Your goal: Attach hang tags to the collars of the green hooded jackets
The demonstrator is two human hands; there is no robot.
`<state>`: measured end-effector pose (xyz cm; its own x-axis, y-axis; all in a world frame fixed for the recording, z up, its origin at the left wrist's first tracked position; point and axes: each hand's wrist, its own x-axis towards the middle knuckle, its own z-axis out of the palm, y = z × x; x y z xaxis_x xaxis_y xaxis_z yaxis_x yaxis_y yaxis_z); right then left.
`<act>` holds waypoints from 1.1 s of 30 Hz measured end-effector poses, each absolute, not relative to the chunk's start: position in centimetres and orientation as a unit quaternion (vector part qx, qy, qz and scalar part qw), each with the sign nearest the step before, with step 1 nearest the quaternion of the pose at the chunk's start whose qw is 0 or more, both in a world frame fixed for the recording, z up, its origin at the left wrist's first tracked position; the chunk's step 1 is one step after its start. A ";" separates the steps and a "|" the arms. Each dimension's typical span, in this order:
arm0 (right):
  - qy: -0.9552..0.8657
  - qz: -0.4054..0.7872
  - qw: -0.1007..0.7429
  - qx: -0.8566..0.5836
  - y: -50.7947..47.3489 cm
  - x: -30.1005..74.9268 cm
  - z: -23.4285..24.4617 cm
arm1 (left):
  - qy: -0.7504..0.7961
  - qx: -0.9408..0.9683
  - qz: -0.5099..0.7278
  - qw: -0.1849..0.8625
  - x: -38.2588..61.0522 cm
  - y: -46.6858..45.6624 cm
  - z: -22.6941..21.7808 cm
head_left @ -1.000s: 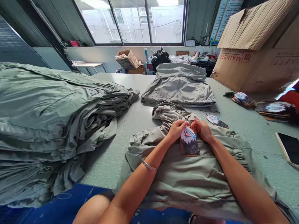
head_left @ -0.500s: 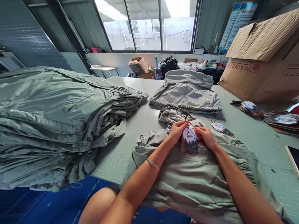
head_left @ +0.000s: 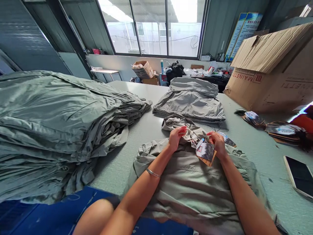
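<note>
1. "MAINETTI" reads in red on the cardboard box.
2. The hang tag sits over the grey-green garment, beside the right hand; its print is illegible.
3. Right grip: fingers bunched; whether they pinch the tag, I cannot tell. The left hand is near the hood, its grip likewise unclear.
4. The pale table also carries a phone.
5. Behind: a window, a blue-and-white poster.

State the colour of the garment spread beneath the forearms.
The garment is a muted greyish green, seen best in the head view.
</note>
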<state>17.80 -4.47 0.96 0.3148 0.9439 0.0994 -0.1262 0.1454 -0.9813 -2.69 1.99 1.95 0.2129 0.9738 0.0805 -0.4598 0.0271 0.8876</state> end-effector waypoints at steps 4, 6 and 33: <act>-0.411 0.282 0.640 -0.584 -3.8 18.5 -0.4 | 0.328 0.560 0.551 0.525 -2.9 1.6 2.3; -0.420 0.281 0.623 -0.598 -3.5 18.5 -1.0 | 0.324 0.622 0.539 0.467 -2.9 1.2 2.5; -0.524 0.465 0.316 -0.640 -7.8 24.5 4.6 | 0.413 0.833 0.150 0.335 -15.2 0.3 9.2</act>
